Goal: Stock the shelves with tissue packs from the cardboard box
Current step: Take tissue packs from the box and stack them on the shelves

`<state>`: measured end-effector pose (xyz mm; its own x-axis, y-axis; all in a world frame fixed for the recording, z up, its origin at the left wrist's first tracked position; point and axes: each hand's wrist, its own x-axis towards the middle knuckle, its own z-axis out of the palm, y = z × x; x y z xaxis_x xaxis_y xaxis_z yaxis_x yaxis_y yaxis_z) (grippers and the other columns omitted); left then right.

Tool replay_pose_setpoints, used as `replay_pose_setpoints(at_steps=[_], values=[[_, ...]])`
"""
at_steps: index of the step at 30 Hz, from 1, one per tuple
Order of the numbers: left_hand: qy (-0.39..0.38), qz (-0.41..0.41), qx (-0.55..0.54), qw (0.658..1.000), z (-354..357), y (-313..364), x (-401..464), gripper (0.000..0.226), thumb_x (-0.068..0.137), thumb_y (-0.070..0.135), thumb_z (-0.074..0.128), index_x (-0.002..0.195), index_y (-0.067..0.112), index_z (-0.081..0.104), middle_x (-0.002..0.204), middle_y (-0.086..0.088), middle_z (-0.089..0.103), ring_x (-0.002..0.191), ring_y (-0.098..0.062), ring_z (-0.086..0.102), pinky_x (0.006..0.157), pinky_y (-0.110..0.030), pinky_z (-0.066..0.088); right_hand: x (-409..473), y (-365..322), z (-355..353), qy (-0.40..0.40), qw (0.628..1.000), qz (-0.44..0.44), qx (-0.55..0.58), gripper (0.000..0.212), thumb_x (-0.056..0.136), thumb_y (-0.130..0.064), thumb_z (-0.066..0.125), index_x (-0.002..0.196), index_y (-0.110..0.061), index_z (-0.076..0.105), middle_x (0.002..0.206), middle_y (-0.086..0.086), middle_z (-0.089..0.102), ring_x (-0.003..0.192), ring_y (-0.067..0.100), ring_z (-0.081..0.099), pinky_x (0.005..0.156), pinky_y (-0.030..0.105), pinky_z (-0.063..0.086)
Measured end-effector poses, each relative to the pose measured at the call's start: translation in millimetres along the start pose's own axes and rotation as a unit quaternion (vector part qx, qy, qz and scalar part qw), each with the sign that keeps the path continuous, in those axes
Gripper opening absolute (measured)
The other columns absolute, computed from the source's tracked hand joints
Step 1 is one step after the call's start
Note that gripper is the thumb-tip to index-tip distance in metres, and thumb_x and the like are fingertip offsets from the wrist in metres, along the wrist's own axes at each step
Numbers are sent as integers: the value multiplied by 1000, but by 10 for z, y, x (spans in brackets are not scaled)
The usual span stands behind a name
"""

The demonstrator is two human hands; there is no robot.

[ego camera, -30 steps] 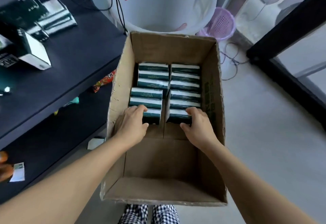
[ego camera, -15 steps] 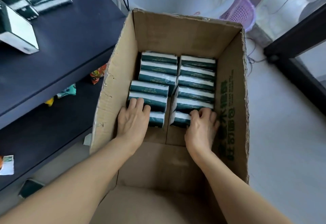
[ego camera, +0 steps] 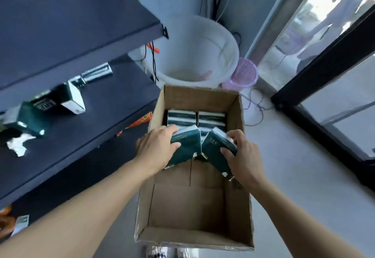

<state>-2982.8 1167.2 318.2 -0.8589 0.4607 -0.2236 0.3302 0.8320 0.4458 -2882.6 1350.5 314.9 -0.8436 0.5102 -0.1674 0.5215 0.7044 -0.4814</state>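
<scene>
Cardboard box (ego camera: 237,207) is open-topped, with its near half bare: free room to reach in. The far half is blocked by rows of tissue packs (ego camera: 211,118). Box walls hem in both sides. Left: the middle shelf (ego camera: 113,103) has an open stretch toward its right end, with packs on shelf (ego camera: 71,98) crowding further left. The upper shelf (ego camera: 81,26) overhangs it. White tub (ego camera: 203,48) stands just beyond the box.

We are seeing daylight glaring through the window (ego camera: 316,20) at right; shelves (ego camera: 60,24) are blurring, edges are bending.
</scene>
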Motion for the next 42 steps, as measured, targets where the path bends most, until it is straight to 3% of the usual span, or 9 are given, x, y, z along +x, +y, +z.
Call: replay_pose_setpoints(at_steps=[3, 12, 16, 22, 24, 27, 32, 36, 42], values=[[8, -14, -36, 999, -569, 116, -113, 25, 89, 35, 58, 113, 30, 58, 109, 0, 66, 102, -28, 58, 81, -35, 48, -98, -285, -509, 10, 1000, -15, 20, 29, 87, -24, 62, 114, -21, 55, 104, 3, 66, 91, 22, 56, 69, 27, 36], [43, -56, -200, 977, -1926, 303, -774, 12, 90, 27, 58, 90, 18, 66, 88, -6, 70, 82, -25, 65, 73, -34, 50, -488, -1064, -1566, 44, 994, -102, 21, 27, 88, -23, 60, 114, -17, 59, 108, 4, 66, 85, 18, 51, 69, 24, 33], [89, -70, -249, 962, -2381, 329, -1279, 9, 90, 21, 59, 86, 17, 66, 70, -3, 64, 59, -18, 57, 55, -27, 46, -680, -1400, -1849, 53, 983, -172, 35, 24, 87, -24, 62, 111, -20, 60, 100, 2, 67, 82, 15, 49, 67, 24, 33], [159, -124, -310, 929, -2867, 234, -2249, 10, 91, 20, 58, 91, 15, 67, 81, -5, 67, 71, -20, 63, 65, -34, 52, -1090, -1929, -2041, 39, 955, -289, 55, 21, 85, -22, 64, 106, -18, 63, 96, 4, 67, 84, 21, 53, 71, 26, 36], [173, -139, -312, 924, -2957, 199, -2454, 8, 90, 21, 59, 90, 17, 67, 82, -5, 68, 73, -20, 64, 70, -39, 56, -1177, -2045, -2050, 42, 948, -309, 54, 21, 85, -22, 64, 105, -18, 63, 95, 3, 68, 84, 23, 55, 68, 24, 38], [219, -159, -294, 917, -3106, 38, -2906, 8, 92, 23, 58, 93, 20, 65, 88, -5, 70, 80, -22, 66, 75, -40, 56, -1413, -2361, -2053, 30, 931, -360, 57, 16, 86, -20, 63, 102, -18, 62, 84, -2, 60, 75, 18, 49, 56, 5, 36], [295, -186, -237, 907, -3388, -307, -3656, 11, 90, 26, 59, 98, 21, 65, 95, -3, 70, 88, -24, 66, 70, -37, 55, -1764, -3027, -2004, 4, 901, -427, 77, 15, 88, -20, 61, 103, -19, 60, 86, -3, 63, 73, 13, 50, 53, 9, 29], [346, -207, -197, 894, -3700, -670, -4204, 10, 90, 26, 59, 96, 21, 65, 95, 0, 70, 89, -20, 66, 65, -29, 49, -2097, -3648, -1958, -2, 871, -482, 89, 19, 88, -20, 61, 107, -20, 60, 87, -7, 61, 71, -4, 47, 52, 8, 35], [404, -214, -184, 870, -4296, -1368, -4930, 4, 91, 24, 59, 90, 21, 59, 97, 0, 70, 84, -19, 66, 60, -24, 44, -2648, -4660, -1774, -9, 836, -538, 106, 12, 91, -20, 58, 102, -22, 58, 88, -4, 63, 73, 1, 52, 54, 8, 39]])
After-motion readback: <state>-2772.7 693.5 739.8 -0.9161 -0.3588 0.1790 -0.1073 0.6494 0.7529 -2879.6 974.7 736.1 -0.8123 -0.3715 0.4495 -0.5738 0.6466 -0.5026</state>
